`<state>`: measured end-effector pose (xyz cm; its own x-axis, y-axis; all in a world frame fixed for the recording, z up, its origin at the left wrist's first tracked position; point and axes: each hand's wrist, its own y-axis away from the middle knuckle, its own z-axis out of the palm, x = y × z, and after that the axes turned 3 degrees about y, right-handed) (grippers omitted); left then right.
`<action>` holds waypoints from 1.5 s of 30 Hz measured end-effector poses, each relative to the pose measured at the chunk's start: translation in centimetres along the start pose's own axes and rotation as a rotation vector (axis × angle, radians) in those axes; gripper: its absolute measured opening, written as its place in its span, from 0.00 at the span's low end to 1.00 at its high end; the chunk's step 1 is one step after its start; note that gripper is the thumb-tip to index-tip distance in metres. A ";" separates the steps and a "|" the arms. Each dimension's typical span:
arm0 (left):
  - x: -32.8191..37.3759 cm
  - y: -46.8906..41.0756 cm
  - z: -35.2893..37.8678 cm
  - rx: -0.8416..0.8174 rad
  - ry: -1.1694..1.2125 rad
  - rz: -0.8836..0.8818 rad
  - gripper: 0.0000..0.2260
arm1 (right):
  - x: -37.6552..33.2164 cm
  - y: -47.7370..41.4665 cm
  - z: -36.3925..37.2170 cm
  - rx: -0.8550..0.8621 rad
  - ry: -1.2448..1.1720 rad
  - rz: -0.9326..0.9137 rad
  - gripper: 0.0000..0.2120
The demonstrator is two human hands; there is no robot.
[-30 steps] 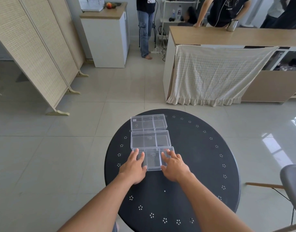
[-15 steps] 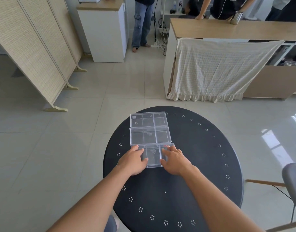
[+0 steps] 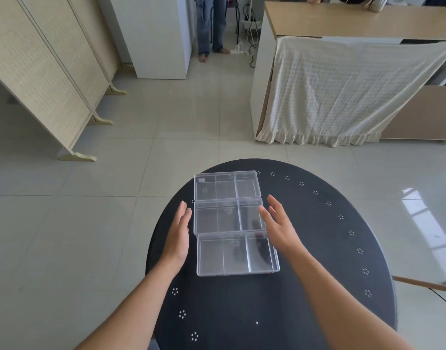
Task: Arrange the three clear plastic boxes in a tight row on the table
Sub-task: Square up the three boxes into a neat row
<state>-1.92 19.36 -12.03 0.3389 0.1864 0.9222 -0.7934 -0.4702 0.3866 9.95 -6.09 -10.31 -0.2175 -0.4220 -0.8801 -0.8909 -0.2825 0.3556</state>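
Note:
Three clear plastic boxes with inner dividers lie in a row running away from me on the round black table [image 3: 305, 286]. The far box [image 3: 227, 185], the middle box [image 3: 228, 216] and the near box [image 3: 237, 253] touch edge to edge; the near one sits shifted slightly right. My left hand [image 3: 177, 236] is flat and upright by the left side of the middle and near boxes. My right hand [image 3: 280, 226] is held the same way on the right side. Neither hand grips anything.
A folding woven screen [image 3: 40, 72] stands on the tiled floor at the left. A white cabinet [image 3: 156, 34] is at the back, a person's legs [image 3: 211, 26] beside it. A cloth-draped counter [image 3: 343, 84] is at the right. A chair edge [image 3: 443, 286] shows at far right.
Both hands have let go of the near box and moved forward and apart to flank the row. The near box now lies tight against the middle one.

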 end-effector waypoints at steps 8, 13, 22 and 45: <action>0.3 -3.1 2.5 -0.077 -0.029 0.065 0.25 | 0.4 -3.2 2.1 -0.008 -0.078 -0.067 0.27; -1.0 -3.7 2.7 -0.066 -0.047 0.106 0.25 | 1.4 -3.4 3.1 0.024 -0.064 -0.090 0.25; -1.8 -3.8 2.5 0.066 -0.040 0.158 0.18 | 1.8 -2.7 3.6 0.108 -0.075 -0.043 0.24; 2.3 -1.7 3.1 0.235 -0.362 0.230 0.21 | 2.4 -0.5 0.5 0.116 -0.130 0.021 0.27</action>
<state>1.75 17.95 -10.56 0.3555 -0.2372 0.9041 -0.7470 -0.6535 0.1222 9.67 -6.57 -12.78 -0.2798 -0.3093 -0.9089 -0.9239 -0.1707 0.3425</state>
